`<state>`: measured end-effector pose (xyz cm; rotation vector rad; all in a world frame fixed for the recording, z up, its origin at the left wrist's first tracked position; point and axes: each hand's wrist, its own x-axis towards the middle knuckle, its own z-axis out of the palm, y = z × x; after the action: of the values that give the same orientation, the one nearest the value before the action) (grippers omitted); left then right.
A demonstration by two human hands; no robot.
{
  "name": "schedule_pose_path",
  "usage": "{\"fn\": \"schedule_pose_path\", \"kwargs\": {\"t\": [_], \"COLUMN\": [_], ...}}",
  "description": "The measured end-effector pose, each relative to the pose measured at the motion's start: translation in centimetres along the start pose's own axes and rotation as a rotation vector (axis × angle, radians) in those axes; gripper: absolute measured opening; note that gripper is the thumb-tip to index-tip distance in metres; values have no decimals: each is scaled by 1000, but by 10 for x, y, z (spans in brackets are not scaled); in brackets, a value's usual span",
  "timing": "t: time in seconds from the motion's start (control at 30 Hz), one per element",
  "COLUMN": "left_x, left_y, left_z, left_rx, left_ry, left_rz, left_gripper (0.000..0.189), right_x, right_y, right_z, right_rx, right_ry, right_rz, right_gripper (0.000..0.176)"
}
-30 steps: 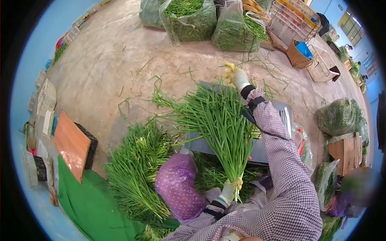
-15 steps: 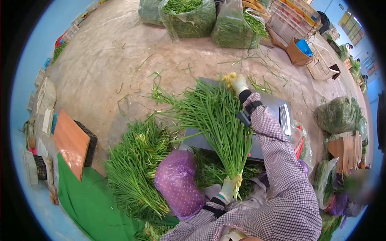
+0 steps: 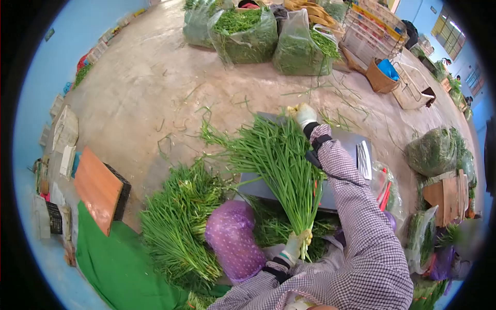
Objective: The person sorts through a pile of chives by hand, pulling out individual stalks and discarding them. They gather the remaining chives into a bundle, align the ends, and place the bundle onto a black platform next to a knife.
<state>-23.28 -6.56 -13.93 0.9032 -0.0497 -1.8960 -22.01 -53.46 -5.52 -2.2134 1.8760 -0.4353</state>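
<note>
A large bunch of long green stalks (image 3: 281, 160) fans out over a dark flat board (image 3: 253, 186). My left hand (image 3: 295, 247), in a pale glove with yellow fingertips, is wrapped round the pale lower ends of the bunch. At the far, leafy end, my right hand (image 3: 304, 114) in a similar glove has its fingers curled by the leaf tips; what they hold, if anything, is hidden. A purple dotted bundle (image 3: 235, 240) lies left of my left hand, beside a big pile of green stalks (image 3: 178, 222).
Plastic bags of greens (image 3: 305, 49) stand at the far side. An orange board (image 3: 97, 188) leans on a black crate at left, by a green cloth (image 3: 119, 263). A wicker basket (image 3: 381, 77) and wrapped greens (image 3: 434, 152) are at right.
The view has shifted a little, so the surroundings sit slightly lower. My left hand still grips the stalk ends, and my right hand stays at the leafy end.
</note>
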Motion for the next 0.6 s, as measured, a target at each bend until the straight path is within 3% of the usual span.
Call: {"fn": "schedule_pose_path", "kwargs": {"t": [0.1, 0.2, 0.33, 0.43, 0.5, 0.57, 0.6], "left_x": [6, 3, 4, 4, 5, 5, 8], "left_y": [-4, 3, 5, 6, 3, 0, -2], "left_z": [-6, 0, 3, 2, 0, 1, 0], "left_rx": [65, 57, 18, 60, 50, 37, 43], "left_ry": [29, 21, 36, 34, 32, 36, 16], "left_rz": [-48, -96, -104, -121, -115, -80, -55], "left_gripper": [19, 19, 18, 18, 21, 21, 21], "right_x": [6, 16, 68, 68, 95, 66, 56], "right_y": [-22, -11, 0, -28, -29, -53, -61], "right_z": [17, 54, 76, -16, -46, -119, -152], "right_rx": [-186, -298, 110, 525, 978, 1189, 1141], "right_ry": [-65, -147, 28, 214, 174, 132, 176], "right_rz": [97, 14, 23, -71, -159, -204, -256], "right_gripper": [57, 53, 42, 35, 27, 22, 24]}}
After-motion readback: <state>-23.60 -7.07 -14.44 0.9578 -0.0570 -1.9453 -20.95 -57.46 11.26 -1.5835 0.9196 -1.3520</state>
